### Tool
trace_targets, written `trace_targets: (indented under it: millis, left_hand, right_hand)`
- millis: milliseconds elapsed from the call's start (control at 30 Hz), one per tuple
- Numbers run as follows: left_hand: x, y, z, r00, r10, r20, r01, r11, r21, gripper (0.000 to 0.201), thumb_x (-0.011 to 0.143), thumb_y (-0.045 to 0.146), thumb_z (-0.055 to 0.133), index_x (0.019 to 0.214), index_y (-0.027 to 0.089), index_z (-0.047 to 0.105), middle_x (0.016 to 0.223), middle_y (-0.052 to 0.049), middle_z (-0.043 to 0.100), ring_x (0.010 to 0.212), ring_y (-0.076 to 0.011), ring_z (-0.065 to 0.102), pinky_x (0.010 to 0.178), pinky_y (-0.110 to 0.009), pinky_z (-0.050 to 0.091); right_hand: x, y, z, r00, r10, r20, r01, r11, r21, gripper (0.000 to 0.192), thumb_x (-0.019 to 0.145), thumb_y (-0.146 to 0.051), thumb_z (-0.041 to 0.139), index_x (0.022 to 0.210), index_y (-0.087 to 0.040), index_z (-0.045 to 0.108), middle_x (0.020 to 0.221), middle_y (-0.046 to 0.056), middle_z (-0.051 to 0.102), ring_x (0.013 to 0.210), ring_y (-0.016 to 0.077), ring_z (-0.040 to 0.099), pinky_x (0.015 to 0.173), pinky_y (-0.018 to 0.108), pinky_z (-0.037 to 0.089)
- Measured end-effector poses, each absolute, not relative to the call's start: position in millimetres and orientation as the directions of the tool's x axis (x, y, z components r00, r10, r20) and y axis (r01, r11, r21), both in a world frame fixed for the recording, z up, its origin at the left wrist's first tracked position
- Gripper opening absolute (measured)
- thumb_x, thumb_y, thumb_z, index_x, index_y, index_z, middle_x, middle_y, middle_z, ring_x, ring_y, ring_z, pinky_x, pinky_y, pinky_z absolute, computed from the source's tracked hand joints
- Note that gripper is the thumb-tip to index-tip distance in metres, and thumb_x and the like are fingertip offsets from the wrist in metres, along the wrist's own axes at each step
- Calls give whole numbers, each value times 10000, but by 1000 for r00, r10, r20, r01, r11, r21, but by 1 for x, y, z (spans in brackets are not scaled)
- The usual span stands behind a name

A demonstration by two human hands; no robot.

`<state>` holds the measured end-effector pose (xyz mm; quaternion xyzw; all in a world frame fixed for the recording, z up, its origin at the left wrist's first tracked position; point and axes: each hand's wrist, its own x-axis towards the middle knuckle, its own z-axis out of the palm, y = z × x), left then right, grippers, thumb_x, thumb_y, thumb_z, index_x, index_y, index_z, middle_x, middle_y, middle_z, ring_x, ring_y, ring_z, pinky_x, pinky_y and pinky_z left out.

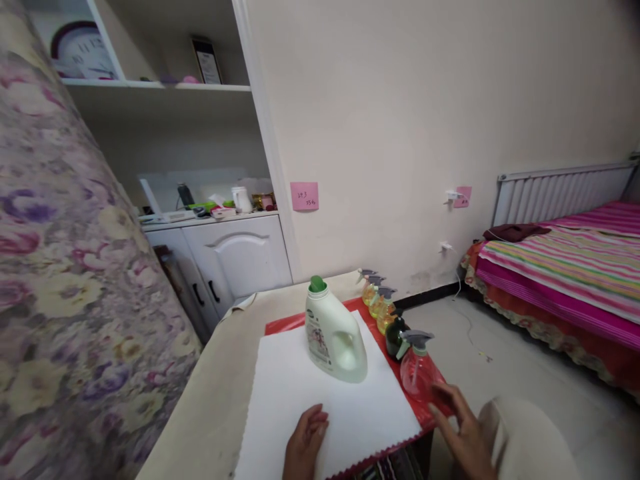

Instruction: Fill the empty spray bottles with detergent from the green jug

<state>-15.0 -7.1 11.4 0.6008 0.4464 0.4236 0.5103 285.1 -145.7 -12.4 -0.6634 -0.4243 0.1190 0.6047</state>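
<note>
A pale green detergent jug (337, 333) stands upright on a white sheet (280, 400), its green-rimmed neck at the top and its handle toward the right. My left hand (306, 440) is over the sheet's near part, fingers loosely bent and holding nothing. To the right, my right hand (463, 427) is open beside a pink spray bottle (419, 372) with a grey trigger head; whether the fingertips touch it I cannot tell. Behind that bottle stand a dark green pump bottle (395, 335) and several yellowish spray bottles (385, 313) in a row.
Red plastic (285, 324) lies under the sheet on a beige-covered table (210, 387). A flowered curtain (75, 287) hangs at left, with a white cabinet (240, 263) behind. A bed (575, 267) stands at right. A pale rounded object (525, 440) is near my right hand.
</note>
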Motion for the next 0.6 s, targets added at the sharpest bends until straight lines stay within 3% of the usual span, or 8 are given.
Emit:
trace_targets:
  millis: [133, 200, 300, 367, 467, 600]
  left_hand:
    - [-16, -8, 10, 239, 970, 41, 97, -66, 993, 478, 665, 518, 716, 1006, 185, 680, 935, -93, 751, 932, -267, 684, 873, -373, 521]
    - [-16, -9, 11, 240, 970, 37, 89, -60, 994, 472, 662, 520, 717, 997, 189, 685, 928, -89, 751, 925, -267, 687, 873, -375, 521]
    - [-17, -10, 12, 234, 972, 28, 65, -44, 997, 484, 642, 534, 727, 981, 189, 694, 915, -84, 752, 917, -266, 690, 865, -366, 527]
    - [-17, -9, 10, 226, 974, 23, 33, -31, 999, 491, 628, 538, 736, 969, 187, 696, 905, -84, 750, 905, -262, 690, 856, -359, 532]
    - [-17, -7, 4, 224, 974, 18, -13, -15, 1000, 476, 610, 526, 754, 942, 188, 696, 884, -87, 745, 876, -259, 693, 852, -363, 535]
    - [-13, -6, -9, 152, 987, 49, -80, -37, 996, 472, 609, 532, 751, 926, 186, 688, 839, -97, 730, 811, -251, 693, 832, -367, 536]
  right_hand:
    - [240, -124, 4, 421, 851, 315, 361, 161, -918, 376, 833, -357, 603, 1196, -270, 556, 1247, 79, 601, 1171, 288, 569, 1029, 443, 452]
    - [221, -100, 22, 390, 849, 355, 354, 218, -909, 498, 828, -323, 610, 1302, -278, 465, 1369, 78, 505, 1241, 272, 512, 1059, 442, 426]
    - [204, -58, 50, 408, 798, 442, 383, 290, -877, 633, 820, -305, 600, 1397, -257, 345, 1462, 90, 384, 1378, 276, 333, 1147, 484, 281]
    - [201, -32, 62, 457, 784, 419, 353, 272, -895, 666, 797, -333, 617, 1396, -235, 343, 1461, 100, 379, 1389, 289, 301, 1162, 497, 222]
    - [204, -2, 71, 452, 806, 383, 304, 264, -915, 528, 806, -384, 593, 1285, -206, 461, 1316, 109, 522, 1265, 295, 449, 1076, 460, 348]
    - [205, 17, 76, 411, 844, 344, 244, 262, -934, 270, 806, -426, 585, 972, -213, 584, 937, 43, 640, 910, 257, 598, 793, 368, 486]
